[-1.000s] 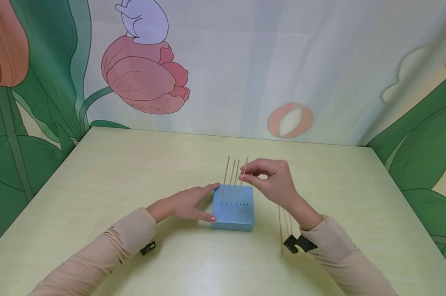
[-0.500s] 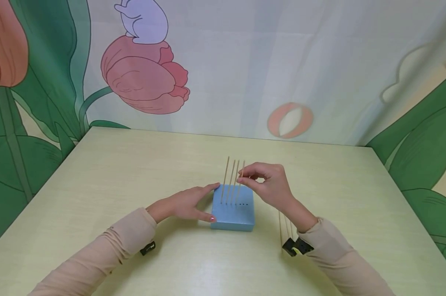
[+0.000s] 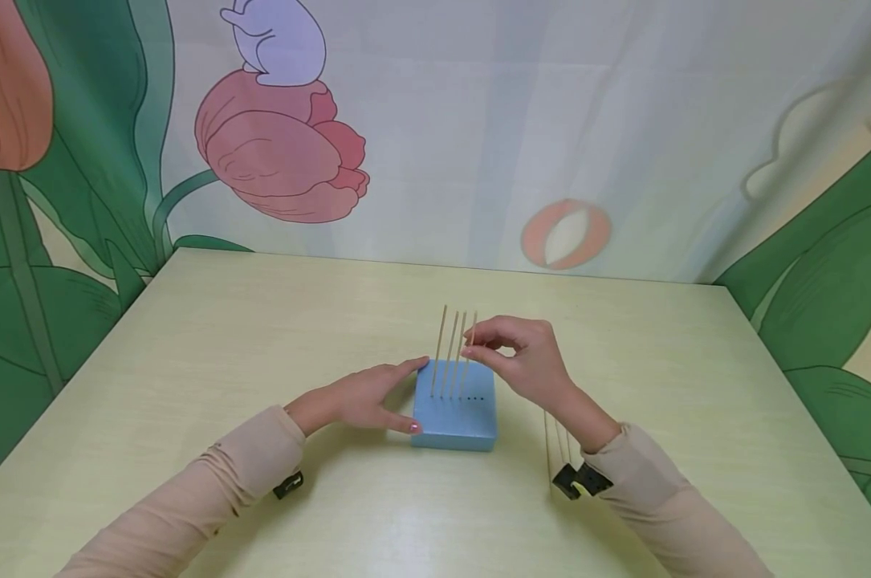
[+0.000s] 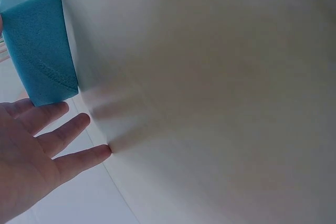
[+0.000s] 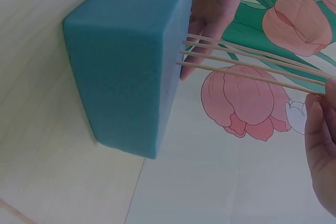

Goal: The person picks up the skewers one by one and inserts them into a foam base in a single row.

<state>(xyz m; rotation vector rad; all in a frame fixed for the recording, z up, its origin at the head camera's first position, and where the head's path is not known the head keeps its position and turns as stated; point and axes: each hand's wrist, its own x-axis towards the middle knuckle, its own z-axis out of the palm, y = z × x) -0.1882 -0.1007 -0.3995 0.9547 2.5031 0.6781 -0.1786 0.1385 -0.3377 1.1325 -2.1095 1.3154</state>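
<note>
A blue block with a row of small holes lies on the table, several thin sticks standing upright in it. My left hand rests at the block's left side, fingers spread, thumb at the front corner and a fingertip at the back corner. With thumb and index finger my right hand pinches the upper part of the rightmost standing stick, whose lower end meets the block. In the right wrist view the sticks come out of the block and the right hand holds one.
Several loose sticks lie on the table right of the block, partly under the right wrist. Each wrist carries a black strap mount. Behind the table's back edge hangs a curtain printed with flowers.
My right hand has moved slightly left and down with the stick, which stands a little more upright. The left hand has stayed at the block.
</note>
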